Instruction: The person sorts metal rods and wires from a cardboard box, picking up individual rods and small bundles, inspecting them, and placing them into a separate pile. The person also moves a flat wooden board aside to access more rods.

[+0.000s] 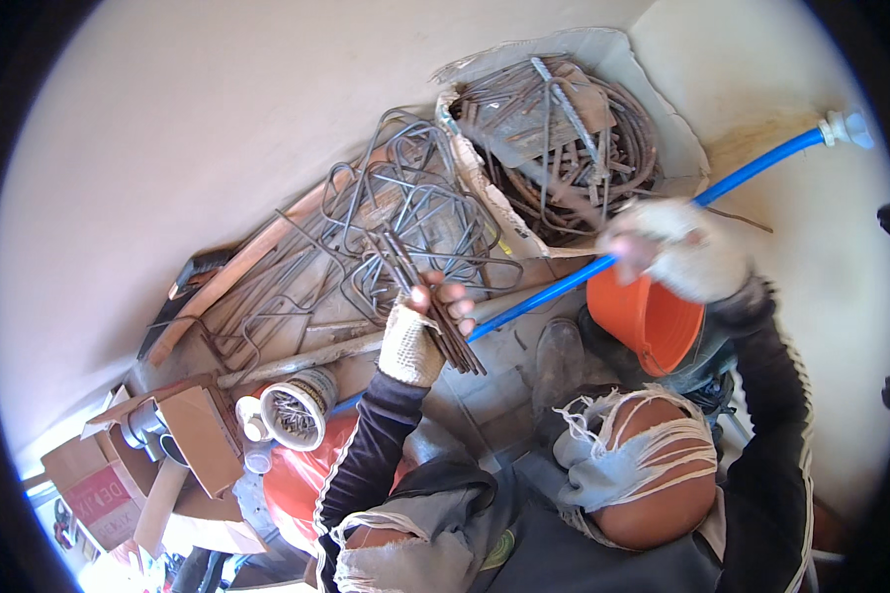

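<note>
My left hand (420, 336), in a cream knit glove with bare fingertips, is closed round a bundle of short rusty steel rods (398, 259). The bundle slants across the palm and sticks out at both ends. My right hand (684, 247), gloved alike, is smeared by motion above an orange bucket (670, 331). A blurred rod (564, 191) runs from its fingers toward the upper left, over a torn box (684, 148) of rusty rods and coiled bar. The fingers' exact grip is unclear. Beyond my left hand lies a tangle of bent steel stirrups (381, 188).
A blue hose (761, 178) crosses between my hands toward a white fitting on the right wall. A wooden plank (252, 257) and long rods lie along the left wall. A tub of small metal pieces (299, 413) and open cardboard boxes (203, 435) stand at left.
</note>
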Demonstrator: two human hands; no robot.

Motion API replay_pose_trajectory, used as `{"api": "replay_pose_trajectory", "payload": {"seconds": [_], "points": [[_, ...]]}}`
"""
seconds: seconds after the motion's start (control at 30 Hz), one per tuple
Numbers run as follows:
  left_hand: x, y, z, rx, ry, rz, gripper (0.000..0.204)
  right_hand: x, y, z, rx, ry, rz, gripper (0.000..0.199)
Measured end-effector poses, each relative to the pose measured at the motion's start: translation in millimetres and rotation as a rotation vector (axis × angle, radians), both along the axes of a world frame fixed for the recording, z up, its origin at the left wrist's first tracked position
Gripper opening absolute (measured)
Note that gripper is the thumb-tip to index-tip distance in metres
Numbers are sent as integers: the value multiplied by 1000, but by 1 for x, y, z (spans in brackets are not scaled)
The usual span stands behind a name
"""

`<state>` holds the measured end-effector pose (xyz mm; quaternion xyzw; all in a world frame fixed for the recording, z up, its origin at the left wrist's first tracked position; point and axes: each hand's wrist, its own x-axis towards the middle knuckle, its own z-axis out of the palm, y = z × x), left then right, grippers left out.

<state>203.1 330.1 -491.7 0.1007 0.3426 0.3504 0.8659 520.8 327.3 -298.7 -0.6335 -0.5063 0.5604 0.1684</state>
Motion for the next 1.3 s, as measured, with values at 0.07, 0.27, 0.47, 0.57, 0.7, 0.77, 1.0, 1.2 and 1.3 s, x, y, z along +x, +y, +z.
{"api": "replay_pose_trajectory", "payload": {"seconds": [0.07, 0.27, 0.47, 0.57, 0.7, 0.77, 1.0, 1.2, 1.3], "points": [[5, 1, 4, -39, -220, 91, 63, -36, -17, -32, -4, 162, 68, 31], [-13, 3, -21, -89, -151, 196, 36, -50, -28, -72, 465, -108, 454, 26], [-61, -28, -77, -85, -143, 117, 22, 48, 41, -48, 617, -428, 184, 19], [-72, -45, -101, -64, 46, 75, 27, 105, 92, -43, 510, -682, -70, 30], [-77, -56, -122, -108, -35, 72, 27, 150, 153, -62, 395, -935, 99, 42], [-77, -58, -125, -145, -109, 130, 27, 148, 175, -90, 226, -956, 108, 51], [-76, -56, -116, -108, 40, 95, 24, 135, 185, -173, 328, -1114, 61, 43], [-76, -54, -117, -127, 34, 82, 22, 150, 178, -160, 304, -1074, 89, 42], [-78, -54, -117, -123, 21, 76, 22, 145, 171, -135, 439, -1132, 208, 43]]}}
